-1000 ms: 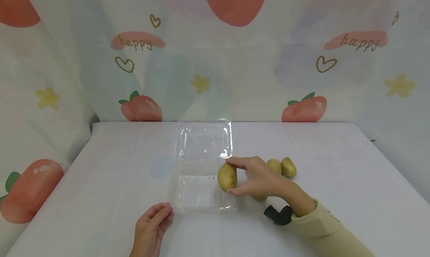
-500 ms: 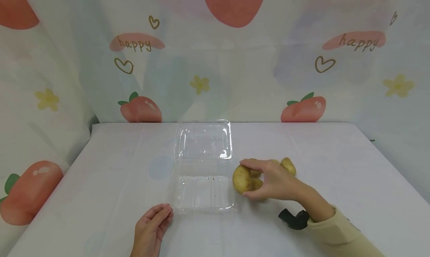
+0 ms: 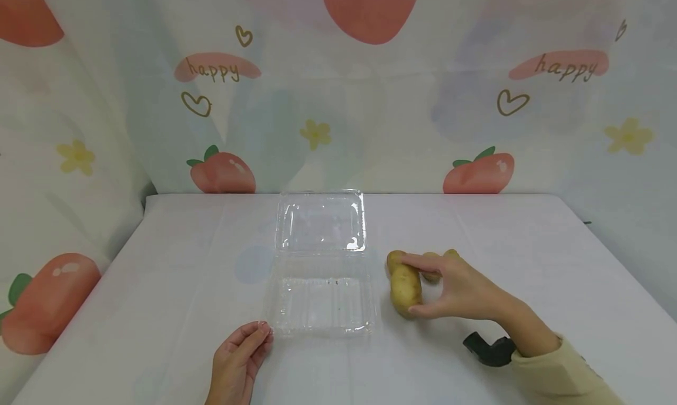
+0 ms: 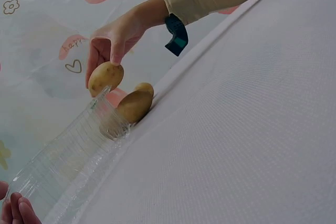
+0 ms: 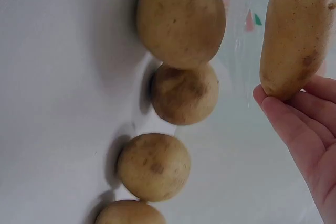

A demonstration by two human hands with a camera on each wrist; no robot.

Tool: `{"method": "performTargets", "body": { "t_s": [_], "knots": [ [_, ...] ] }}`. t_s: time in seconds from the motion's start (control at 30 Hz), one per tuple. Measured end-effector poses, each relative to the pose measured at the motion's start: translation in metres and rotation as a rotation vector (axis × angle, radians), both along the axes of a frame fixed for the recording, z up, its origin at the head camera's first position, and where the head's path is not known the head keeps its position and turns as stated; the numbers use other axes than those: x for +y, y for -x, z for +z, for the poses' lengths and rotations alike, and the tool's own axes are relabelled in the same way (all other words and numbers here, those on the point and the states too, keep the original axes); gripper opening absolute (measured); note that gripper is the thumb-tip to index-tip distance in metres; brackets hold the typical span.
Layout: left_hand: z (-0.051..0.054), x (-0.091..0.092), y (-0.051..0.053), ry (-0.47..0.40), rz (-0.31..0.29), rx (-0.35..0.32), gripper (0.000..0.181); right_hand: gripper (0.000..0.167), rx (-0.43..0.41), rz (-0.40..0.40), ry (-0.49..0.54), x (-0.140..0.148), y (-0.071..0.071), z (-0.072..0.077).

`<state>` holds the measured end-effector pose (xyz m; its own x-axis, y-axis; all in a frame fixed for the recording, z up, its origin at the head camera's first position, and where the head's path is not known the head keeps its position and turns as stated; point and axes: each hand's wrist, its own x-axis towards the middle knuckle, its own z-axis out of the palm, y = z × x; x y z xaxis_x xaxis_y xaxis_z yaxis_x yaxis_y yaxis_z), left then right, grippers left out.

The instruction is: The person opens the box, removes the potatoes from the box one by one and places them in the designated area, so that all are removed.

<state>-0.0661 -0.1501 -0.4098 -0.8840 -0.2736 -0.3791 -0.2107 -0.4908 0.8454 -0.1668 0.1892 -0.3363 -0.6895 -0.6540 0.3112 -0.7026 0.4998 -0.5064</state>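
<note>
My right hand (image 3: 468, 290) pinches a yellow-brown potato (image 3: 406, 292) by its ends, thumb at the near end, right of the container. In the left wrist view this potato (image 4: 106, 77) is raised off the table. Beneath and behind it several more potatoes (image 5: 181, 19) lie in a row on the cloth; in the head view the hand partly hides them. My left hand (image 3: 239, 358) pinches the near left corner of a clear plastic clamshell container (image 3: 324, 331). Its lid (image 3: 321, 223) lies folded back, and its base holds no potato.
A white cloth (image 3: 174, 275) covers the table. A printed curtain (image 3: 370, 111) hangs behind and at both sides. On my right wrist sits a black curved device (image 3: 489, 349), by the beige sleeve (image 3: 560, 370).
My right hand has moved right with the potato, from the container's right edge to over the other potatoes. My left hand stays on the container's corner.
</note>
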Motion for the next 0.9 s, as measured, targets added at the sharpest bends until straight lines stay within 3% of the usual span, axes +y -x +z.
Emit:
{"method": "performTargets", "body": {
  "t_s": [0.2,0.6,0.9],
  "knots": [
    [0.0,0.0,-0.001,0.0,-0.002,0.006,0.004,0.067,-0.031,-0.072,-0.056,0.014,-0.002,-0.002],
    [0.001,0.001,0.0,0.016,-0.007,-0.006,0.006,0.064,-0.007,-0.082,-0.056,0.042,-0.004,-0.011],
    [0.001,0.0,0.0,0.003,-0.006,0.002,0.004,0.067,0.008,-0.083,-0.12,0.046,-0.005,-0.017]
  ]
}}
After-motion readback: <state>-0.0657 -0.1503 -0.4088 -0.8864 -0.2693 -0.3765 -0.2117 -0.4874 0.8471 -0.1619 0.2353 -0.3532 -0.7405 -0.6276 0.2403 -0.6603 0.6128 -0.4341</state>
